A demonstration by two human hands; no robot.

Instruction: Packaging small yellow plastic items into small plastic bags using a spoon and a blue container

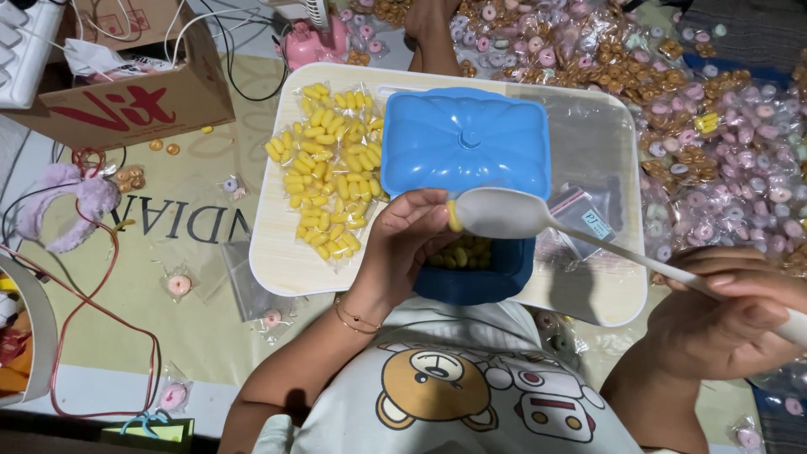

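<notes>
One blue box (pixel 465 151), one white spoon (pixel 538 220), two hands, one cardboard box (pixel 134 92)

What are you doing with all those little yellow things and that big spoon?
A person sits at a small pale wooden lap table. The right hand holds a long white plastic spoon over an open blue plastic box that holds small yellow capsule-shaped pieces. The left hand touches the spoon's bowl, where one yellow piece sits at its edge. The box's blue lid stands open behind. Clear bags of the same yellow pieces lie on the table to the left.
</notes>
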